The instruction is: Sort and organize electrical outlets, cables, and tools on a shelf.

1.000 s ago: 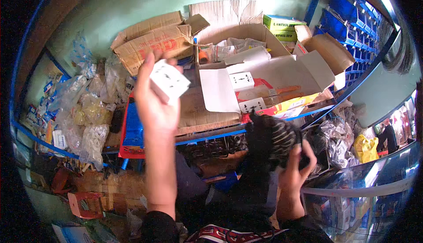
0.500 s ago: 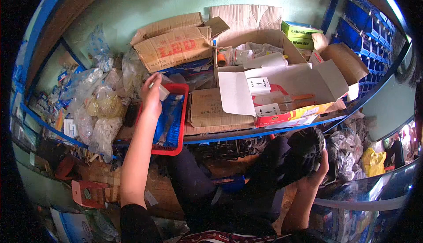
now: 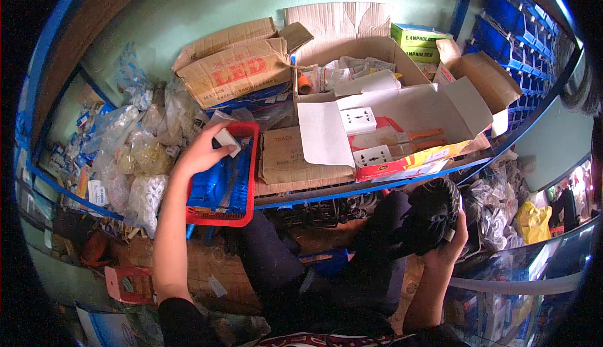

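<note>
My left hand (image 3: 204, 150) is closed on a small white rectangular block (image 3: 227, 141), pinched between thumb and fingers. It is over the far part of a red plastic basket (image 3: 254, 187), which holds shiny blue packets (image 3: 217, 180). The basket sits at the shelf's front edge, tilted toward me. My right hand (image 3: 449, 243) is low on the right, closed around the side of a bulky black thing (image 3: 433, 212) with a ridged edge, beside my raised knee. Its kind is unclear, and a small white bit shows by the fingers.
An open box (image 3: 411, 166) with white sockets (image 3: 358, 121) and orange-handled tools (image 3: 424, 134) stands right of the basket. Cardboard boxes (image 3: 235, 73) rise behind. Clear plastic bags (image 3: 147, 152) crowd the left. A blue rail (image 3: 314, 194) edges the shelf; a red stool (image 3: 129, 284) stands below.
My left hand has come down toward the basket's contents with the white block, its forearm swinging left. The view has shifted slightly. My right hand keeps its place on the black thing.
</note>
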### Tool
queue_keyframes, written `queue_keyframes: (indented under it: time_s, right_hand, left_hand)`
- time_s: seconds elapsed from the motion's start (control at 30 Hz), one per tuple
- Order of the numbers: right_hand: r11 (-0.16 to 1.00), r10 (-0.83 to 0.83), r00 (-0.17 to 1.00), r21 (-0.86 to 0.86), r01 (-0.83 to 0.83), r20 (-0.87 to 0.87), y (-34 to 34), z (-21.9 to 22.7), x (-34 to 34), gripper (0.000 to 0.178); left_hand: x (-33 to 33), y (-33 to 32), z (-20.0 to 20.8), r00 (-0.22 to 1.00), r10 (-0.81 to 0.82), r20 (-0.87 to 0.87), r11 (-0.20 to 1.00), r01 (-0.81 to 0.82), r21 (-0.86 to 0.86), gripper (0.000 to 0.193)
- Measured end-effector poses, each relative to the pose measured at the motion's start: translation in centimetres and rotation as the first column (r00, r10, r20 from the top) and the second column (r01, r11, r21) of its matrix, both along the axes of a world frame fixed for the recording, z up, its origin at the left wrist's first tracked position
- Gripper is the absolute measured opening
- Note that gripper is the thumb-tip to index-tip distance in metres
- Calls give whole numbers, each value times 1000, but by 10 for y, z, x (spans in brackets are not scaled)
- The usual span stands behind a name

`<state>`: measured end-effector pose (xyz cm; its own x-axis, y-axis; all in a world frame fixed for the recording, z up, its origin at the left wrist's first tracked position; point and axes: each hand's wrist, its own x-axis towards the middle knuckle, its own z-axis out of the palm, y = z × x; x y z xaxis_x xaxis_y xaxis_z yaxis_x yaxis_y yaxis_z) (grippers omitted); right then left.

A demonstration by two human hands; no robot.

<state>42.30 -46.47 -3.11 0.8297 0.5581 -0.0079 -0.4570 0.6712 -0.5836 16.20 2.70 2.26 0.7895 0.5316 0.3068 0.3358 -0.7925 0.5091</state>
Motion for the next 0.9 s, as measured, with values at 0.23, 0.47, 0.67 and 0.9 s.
queue_keyframes:
  time_s: [0.23, 0.47, 0.67, 0.9]
  right_hand:
    - [999, -47, 994, -16, 45, -100, 7, 4, -2, 48]
    - [999, -47, 994, -27, 45, -93, 5, 6, -2, 48]
    - [1000, -2, 999, 20, 3, -53, 13, 8, -5, 47]
    - [996, 84, 989, 26, -82, -119, 24, 15, -21, 45]
  left_hand:
    - [6, 20, 4, 1000, 1, 12, 922, 3, -388, 41]
    - [13, 2, -6, 997, -44, -61, 987, 52, 149, 41]
    - [65, -66, 63, 972, -121, 199, 991, 107, 80, 17]
    - [193, -151, 96, 824, -564, -57, 776, 553, 304, 24]
